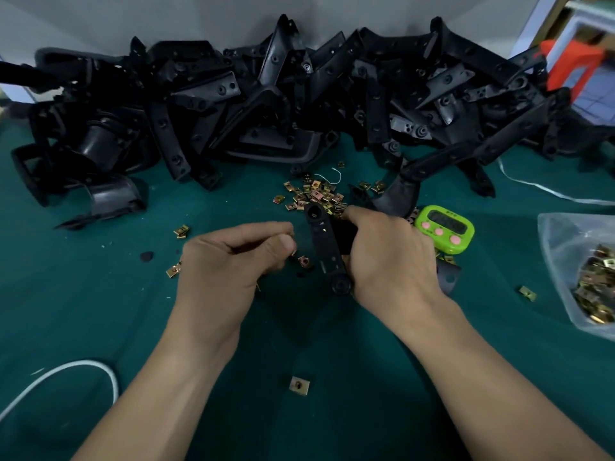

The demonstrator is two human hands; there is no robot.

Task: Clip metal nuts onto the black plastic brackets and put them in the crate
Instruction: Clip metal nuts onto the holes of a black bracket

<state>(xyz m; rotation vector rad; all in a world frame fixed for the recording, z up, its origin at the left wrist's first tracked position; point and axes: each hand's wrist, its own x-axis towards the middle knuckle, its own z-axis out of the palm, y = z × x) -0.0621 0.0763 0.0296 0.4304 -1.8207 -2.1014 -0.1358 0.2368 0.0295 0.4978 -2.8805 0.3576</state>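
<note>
The black plastic bracket [327, 247] is in the middle of the green table cover [100, 311], a little in front of the person. It is a long narrow piece with a round end at the far side and another round end at the near side. The right hand [387, 257] holds it from the right side, with the fingers closed around its edge and the thumb lying near its far end. The left hand [233, 257] is just beside the bracket on the left, not touching it. Its fingers are curled in and the thumb presses against the index finger; it seems to pinch something small, but I cannot tell what it is.

Just behind the bracket lies a small heap of metal nuts [312, 194], gold coloured, and single nuts are spread on the cover around both hands. One lone nut [299, 385] lies nearer to the person, between the two forearms. To the right of the right hand there is a green timer [446, 229] with pink buttons. At the right edge a clear plastic bag [579, 271] holds many more nuts. Along the far side of the table a big pile of black brackets [266, 104] stands against the wall. A white cable [66, 371] curves at the near left
</note>
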